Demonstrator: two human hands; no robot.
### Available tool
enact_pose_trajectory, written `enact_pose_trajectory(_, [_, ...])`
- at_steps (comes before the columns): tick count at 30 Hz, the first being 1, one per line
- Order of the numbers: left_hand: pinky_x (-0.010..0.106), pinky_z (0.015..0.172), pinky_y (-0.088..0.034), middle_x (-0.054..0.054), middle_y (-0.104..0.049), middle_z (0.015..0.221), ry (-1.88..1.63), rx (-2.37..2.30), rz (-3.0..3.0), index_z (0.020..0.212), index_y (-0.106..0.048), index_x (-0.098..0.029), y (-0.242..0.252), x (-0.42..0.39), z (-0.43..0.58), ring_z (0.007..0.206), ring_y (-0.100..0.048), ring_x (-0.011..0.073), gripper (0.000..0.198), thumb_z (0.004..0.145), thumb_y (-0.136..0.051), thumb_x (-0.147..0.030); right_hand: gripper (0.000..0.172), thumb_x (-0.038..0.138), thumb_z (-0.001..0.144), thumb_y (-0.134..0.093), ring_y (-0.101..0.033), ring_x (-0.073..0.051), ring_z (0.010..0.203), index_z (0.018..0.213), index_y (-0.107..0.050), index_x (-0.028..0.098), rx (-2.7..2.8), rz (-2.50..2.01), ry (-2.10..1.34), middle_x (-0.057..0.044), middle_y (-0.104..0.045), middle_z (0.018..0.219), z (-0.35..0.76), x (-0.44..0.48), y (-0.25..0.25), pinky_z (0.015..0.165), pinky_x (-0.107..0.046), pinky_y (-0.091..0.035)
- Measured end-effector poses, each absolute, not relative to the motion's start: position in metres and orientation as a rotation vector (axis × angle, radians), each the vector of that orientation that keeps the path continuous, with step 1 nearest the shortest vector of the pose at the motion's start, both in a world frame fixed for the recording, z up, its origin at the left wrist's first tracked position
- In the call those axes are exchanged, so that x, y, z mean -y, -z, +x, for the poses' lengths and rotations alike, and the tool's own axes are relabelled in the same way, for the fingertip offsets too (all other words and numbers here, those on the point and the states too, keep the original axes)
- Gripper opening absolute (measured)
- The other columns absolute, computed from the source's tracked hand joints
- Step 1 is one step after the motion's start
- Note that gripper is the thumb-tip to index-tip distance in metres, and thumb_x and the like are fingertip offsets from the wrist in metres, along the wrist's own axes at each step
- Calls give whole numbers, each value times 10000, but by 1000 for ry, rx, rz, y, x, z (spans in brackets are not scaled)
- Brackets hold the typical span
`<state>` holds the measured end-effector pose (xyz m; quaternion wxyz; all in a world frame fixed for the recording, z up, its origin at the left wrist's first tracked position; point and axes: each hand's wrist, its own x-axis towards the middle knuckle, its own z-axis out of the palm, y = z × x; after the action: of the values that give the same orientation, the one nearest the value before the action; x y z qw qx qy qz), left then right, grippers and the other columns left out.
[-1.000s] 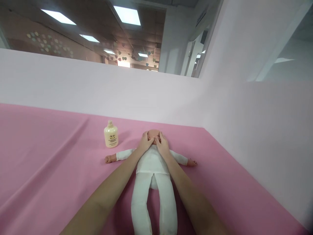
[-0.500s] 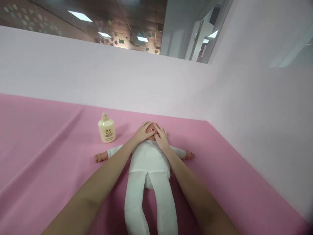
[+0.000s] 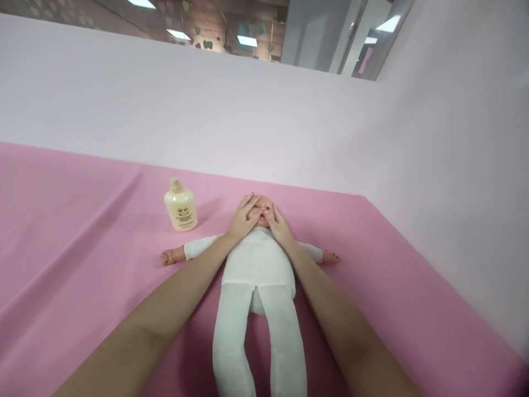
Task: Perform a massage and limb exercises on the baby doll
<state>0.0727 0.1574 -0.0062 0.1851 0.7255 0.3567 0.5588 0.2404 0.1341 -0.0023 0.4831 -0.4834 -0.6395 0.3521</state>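
A baby doll (image 3: 259, 259) in white cloth clothing lies on its back, arms spread to the sides and legs toward me. My left hand (image 3: 242, 220) rests on the left side of the doll's face, fingers stretched out over the cheek and temple, thumb beside the mouth. On the other cheek lies my right hand (image 3: 281, 226), its fingers along the side of the head and its thumb close to the mouth. Eyes, nose and mouth of the doll show between my hands. Neither hand is closed around anything.
A pale yellow pump bottle (image 3: 181, 208) with a printed label stands upright left of the doll's head. The pink padded surface (image 3: 82, 237) meets a white wall (image 3: 231, 121) behind and another on the right. Above the wall is a window (image 3: 223, 33).
My hands have slid outward from the middle of the doll's face to its cheeks, uncovering the eyes and forehead. The camera view has shifted slightly; bottle and doll stay in place.
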Motion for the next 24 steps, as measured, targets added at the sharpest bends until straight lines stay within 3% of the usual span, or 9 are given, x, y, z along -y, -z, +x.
enact_pose_trajectory(5, [490, 1232, -310, 140, -483, 1535, -1621, -977, 2117, 1428, -541, -185, 6, -157, 72, 1442, -428, 268, 525, 945, -510, -387, 764, 748, 908, -439, -146, -201, 1580, 1535, -423, 312, 1725, -972, -720, 42, -247, 1676, 239, -130, -5, 1297, -381, -120])
enact_pose_trajectory(7, [498, 1246, -279, 129, -540, 1490, -1634, -887, 2209, 1407, -561, -185, 5, -157, 71, 1437, -439, 254, 481, 970, -458, -358, 715, 731, 922, -434, -127, -197, 1583, 1505, -472, 319, 1777, -918, -694, 52, -239, 1678, 238, -129, -8, 1298, -377, -113])
enact_pose_trajectory(9, [509, 1255, -256, 115, -570, 1464, -1627, -815, 2260, 1383, -582, -191, 5, -158, 70, 1438, -439, 246, 456, 986, -415, -340, 743, 728, 910, -466, -135, -200, 1582, 1533, -421, 325, 1752, -932, -722, 53, -220, 1684, 238, -130, -8, 1299, -381, -111])
enact_pose_trajectory(13, [514, 1236, -293, 139, -504, 1522, -1613, -968, 2080, 1424, -536, -175, 11, -163, 71, 1455, -415, 273, 503, 971, -457, -379, 977, 745, 847, -558, -177, -226, 1574, 1620, -177, 284, 1545, -1156, -945, 8, -195, 1691, 238, -133, -2, 1301, -409, -115])
enact_pose_trajectory(16, [511, 1224, -311, 174, -483, 1528, -1580, -1103, 1905, 1475, -466, -149, 17, -165, 72, 1431, -443, 294, 592, 952, -510, -421, 1047, 751, 833, -574, -217, -249, 1564, 1629, -127, 239, 1469, -1246, -993, -36, -240, 1679, 238, -133, 1, 1299, -424, -125])
enact_pose_trajectory(24, [487, 1249, -263, 129, -481, 1546, -1566, -813, 2082, 1409, -569, -183, 8, -161, 68, 1478, -385, 258, 509, 994, -426, -440, 691, 733, 917, -445, -142, -216, 1581, 1487, -492, 346, 1750, -921, -679, 66, -172, 1695, 238, -127, -8, 1301, -397, -93])
